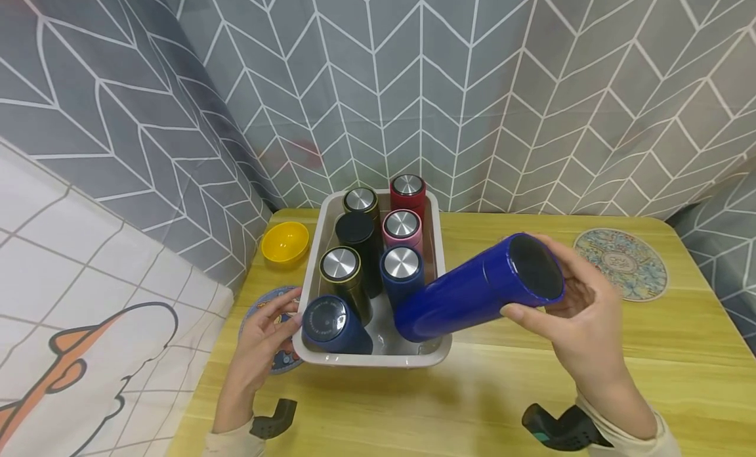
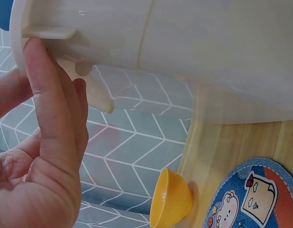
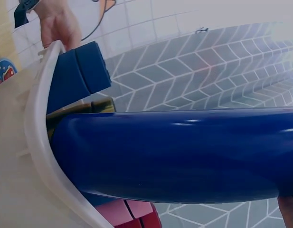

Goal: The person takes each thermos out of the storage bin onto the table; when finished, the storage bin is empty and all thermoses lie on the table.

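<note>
My right hand (image 1: 590,319) grips a long, shiny royal-blue thermos bottle (image 1: 457,296) near its dark, flat end. The bottle tilts, its other end down inside the front right of a white plastic bin (image 1: 378,360). At the bin's left rim my left hand (image 1: 256,345) holds on, thumb by the rim and fingers against the outer wall under it in the left wrist view. Leaning in the front left corner is a dark-blue bottle (image 1: 345,332). Behind stand a navy bottle (image 1: 403,270), a pink one (image 1: 403,230), a red one (image 1: 409,194) and several black ones (image 1: 360,240).
A yellow bowl (image 1: 285,242) sits on the wooden table (image 1: 502,391) left of the bin. A blue cartoon mat (image 2: 255,199) lies partly behind my left hand. Farther right is a round patterned mat (image 1: 621,264). Grey chevron curtain (image 1: 472,115) hangs along the back.
</note>
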Motion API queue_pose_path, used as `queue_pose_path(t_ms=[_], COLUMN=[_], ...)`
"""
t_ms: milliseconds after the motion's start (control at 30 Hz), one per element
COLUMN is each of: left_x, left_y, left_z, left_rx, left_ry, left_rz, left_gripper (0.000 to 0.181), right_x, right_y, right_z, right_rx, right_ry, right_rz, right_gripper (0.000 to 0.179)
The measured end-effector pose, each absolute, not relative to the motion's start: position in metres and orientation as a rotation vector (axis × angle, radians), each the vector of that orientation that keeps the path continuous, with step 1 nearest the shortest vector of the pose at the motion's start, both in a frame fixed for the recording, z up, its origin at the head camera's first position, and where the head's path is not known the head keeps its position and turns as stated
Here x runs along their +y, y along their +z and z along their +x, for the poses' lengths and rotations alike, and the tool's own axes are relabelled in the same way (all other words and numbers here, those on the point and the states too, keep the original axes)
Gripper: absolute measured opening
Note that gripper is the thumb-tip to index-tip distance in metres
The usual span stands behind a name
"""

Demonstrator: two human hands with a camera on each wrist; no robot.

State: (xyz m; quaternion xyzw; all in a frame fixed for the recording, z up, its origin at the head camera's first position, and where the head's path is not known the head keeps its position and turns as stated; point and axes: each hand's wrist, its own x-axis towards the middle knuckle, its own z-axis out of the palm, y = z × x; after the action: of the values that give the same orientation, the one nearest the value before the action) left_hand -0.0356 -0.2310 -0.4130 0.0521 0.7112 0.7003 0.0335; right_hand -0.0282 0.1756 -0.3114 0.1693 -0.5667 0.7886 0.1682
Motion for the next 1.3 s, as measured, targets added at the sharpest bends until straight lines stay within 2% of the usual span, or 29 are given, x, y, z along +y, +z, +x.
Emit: queue_pose_path(t_ms=[167, 267, 767, 967, 1133, 1300], left_x=[-0.232, -0.232, -0.232, -0.232, -0.233, -0.233], left_y=[-0.413, -0.413, -0.415, -0.416, -0.416, -0.417], left_z=[-0.036, -0.036, -0.037, -0.037, -0.037, -0.038], left_rx=[2.169, 2.157, 2.137, 2.118, 2.114, 2.099], left_ry=[2.168, 2.174, 2.187, 2.202, 2.207, 2.210], left_rz=[0.187, 0.203, 0.201, 0.226, 0.225, 0.237], left_gripper=[0.049, 0.049, 0.048, 0.048, 0.047, 0.047], right_x=[0.186, 0.193, 0.213, 0.227, 0.244, 0.262], right_y=[-0.306, -0.306, -0.309, -0.316, -0.329, -0.352], right_z=[-0.029, -0.031, -0.039, -0.045, -0.063, -0.083], right_rx=[-1.455, -1.289, -1.205, -1.416, -1.806, -2.258], right_ry=[2.362, 2.396, 2.309, 2.270, 2.179, 1.845], right_rz=[0.438, 0.527, 0.486, 0.329, 0.142, -0.116], right_gripper=[0.078, 0.074, 0.074, 0.073, 0.066, 0.062])
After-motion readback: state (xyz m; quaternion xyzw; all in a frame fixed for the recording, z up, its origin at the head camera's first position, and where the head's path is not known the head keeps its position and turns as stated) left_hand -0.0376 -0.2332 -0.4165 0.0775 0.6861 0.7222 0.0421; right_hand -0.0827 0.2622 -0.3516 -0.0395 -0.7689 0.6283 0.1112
